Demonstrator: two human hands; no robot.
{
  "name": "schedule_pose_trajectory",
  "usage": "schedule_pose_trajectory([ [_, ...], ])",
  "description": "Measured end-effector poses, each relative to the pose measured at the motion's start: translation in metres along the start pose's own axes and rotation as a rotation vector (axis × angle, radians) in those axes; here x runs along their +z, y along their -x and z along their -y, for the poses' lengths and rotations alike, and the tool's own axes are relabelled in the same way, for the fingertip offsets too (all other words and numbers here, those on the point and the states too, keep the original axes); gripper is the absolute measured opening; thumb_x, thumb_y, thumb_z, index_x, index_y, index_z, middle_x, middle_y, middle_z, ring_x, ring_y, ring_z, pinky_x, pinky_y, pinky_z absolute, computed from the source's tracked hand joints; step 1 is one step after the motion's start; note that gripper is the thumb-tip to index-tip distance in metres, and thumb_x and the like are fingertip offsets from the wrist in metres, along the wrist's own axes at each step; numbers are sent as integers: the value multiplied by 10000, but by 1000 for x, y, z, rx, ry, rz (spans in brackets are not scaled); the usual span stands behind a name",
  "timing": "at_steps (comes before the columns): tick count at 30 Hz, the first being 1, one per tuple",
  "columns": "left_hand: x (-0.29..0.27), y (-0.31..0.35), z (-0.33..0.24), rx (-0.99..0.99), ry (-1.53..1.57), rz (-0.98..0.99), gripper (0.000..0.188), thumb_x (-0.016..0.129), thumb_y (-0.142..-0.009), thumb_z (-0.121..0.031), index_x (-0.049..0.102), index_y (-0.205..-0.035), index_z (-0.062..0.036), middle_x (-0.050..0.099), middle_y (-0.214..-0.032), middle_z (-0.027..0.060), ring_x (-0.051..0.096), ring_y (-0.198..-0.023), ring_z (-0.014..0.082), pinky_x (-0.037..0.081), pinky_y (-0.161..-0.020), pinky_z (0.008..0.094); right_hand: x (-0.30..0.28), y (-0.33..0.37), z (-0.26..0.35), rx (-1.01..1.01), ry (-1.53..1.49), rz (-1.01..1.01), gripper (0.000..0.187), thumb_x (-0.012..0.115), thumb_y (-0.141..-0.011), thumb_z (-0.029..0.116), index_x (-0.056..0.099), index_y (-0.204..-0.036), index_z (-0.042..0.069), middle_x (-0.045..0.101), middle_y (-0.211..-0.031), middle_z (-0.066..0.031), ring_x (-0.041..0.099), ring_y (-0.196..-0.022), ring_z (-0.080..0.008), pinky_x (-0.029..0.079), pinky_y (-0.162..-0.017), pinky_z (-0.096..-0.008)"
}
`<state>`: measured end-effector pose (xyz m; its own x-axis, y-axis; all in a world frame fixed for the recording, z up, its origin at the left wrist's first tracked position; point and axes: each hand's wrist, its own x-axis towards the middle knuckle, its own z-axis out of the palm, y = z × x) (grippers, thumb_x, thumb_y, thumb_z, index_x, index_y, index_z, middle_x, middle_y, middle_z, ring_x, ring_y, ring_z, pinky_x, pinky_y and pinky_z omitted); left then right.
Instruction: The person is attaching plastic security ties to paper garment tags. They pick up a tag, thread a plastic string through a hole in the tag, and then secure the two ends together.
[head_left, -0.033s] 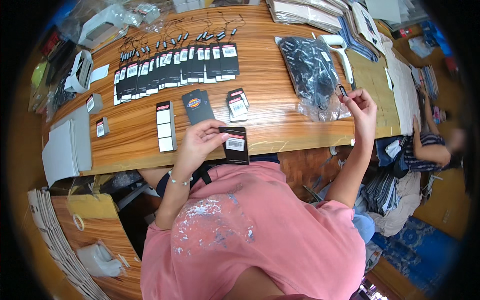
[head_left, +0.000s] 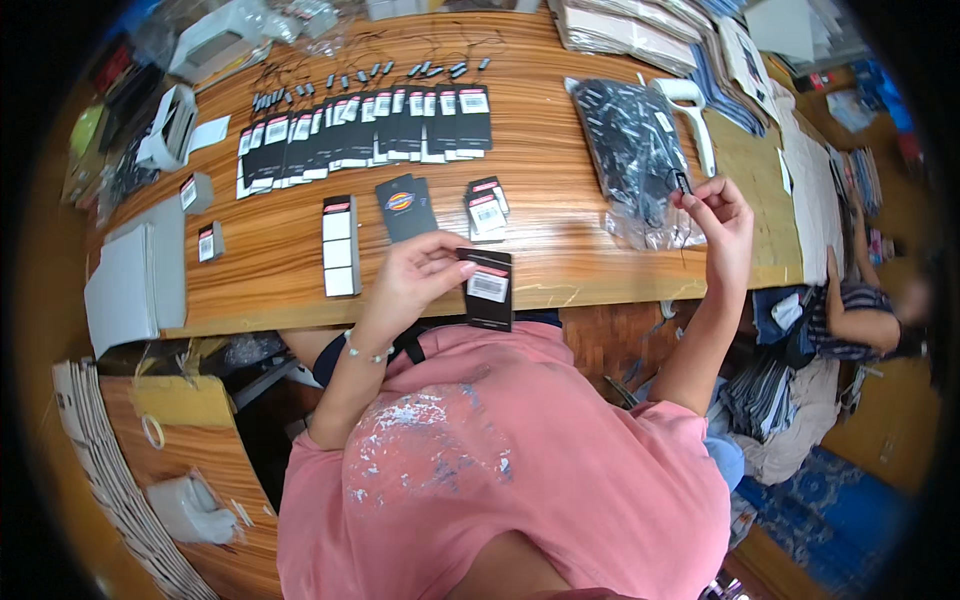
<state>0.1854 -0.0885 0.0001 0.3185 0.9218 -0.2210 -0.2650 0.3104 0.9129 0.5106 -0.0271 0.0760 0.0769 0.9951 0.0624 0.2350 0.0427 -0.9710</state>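
Note:
Just off the table's near edge, my left hand (head_left: 425, 275) pinches a black hang tag (head_left: 489, 290) with a white barcode sticker by its upper left corner. To the right, my right hand (head_left: 718, 215) is closed on a thin black tag string (head_left: 684, 184) with a small dark clip. It is beside a clear plastic bag (head_left: 630, 140) full of black strings. Between the hands and the far side lie small stacks: dark tags with a round logo (head_left: 402, 205), barcode-stickered tags (head_left: 487, 213), and a strip of white labels (head_left: 340, 250).
A long overlapping row of strung black tags (head_left: 360, 125) lies across the back. A white tagging gun (head_left: 697, 125) is behind the bag. Folded garments (head_left: 625, 35) are piled at the far right; white sheets (head_left: 122, 285) lie at left. Another person (head_left: 850, 310) works at right.
The whole picture has shifted slightly, with the table's things a little further right. Both hands keep their hold on the tag and the string, nearly in place.

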Motion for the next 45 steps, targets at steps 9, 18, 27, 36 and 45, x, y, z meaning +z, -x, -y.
schedule_pose_trajectory([
  [9,9,-4,-19,132,295,1,304,585,-805,-57,544,-1102,-8,539,-1135,55,558,-835,56,482,-668,172,154,15,3,-34,-129,468,103,589,-750,-23,493,-763,11,540,-671,-7,527,-652,-56,413,-612,-192],
  [18,-29,12,-10,251,309,-204,178,587,-804,-55,577,-975,-5,604,-873,20,574,-754,64,476,-644,179,197,34,-21,224,-403,697,134,560,-762,-60,464,-747,33,530,-732,18,491,-666,-23,377,-587,-160],
  [27,-25,16,-26,118,23,19,185,593,-773,0,573,-941,74,600,-941,57,564,-868,102,474,-762,225,204,31,-17,642,-724,831,404,412,-903,271,514,-1091,-71,581,-1018,-157,573,-910,-177,449,-813,-269],
  [36,-20,30,-22,67,-207,-20,165,602,-770,-42,598,-916,34,615,-828,67,584,-758,84,493,-694,225,217,29,-20,660,-910,813,235,568,-795,32,548,-1020,-33,596,-957,-167,601,-854,-198,500,-769,-291],
  [45,-23,29,-10,74,-262,-26,177,609,-770,-48,597,-923,38,618,-828,65,580,-759,77,493,-694,222,219,26,-25,610,-1012,792,190,566,-795,17,558,-984,1,585,-836,-94,567,-784,-160,486,-765,-303],
])
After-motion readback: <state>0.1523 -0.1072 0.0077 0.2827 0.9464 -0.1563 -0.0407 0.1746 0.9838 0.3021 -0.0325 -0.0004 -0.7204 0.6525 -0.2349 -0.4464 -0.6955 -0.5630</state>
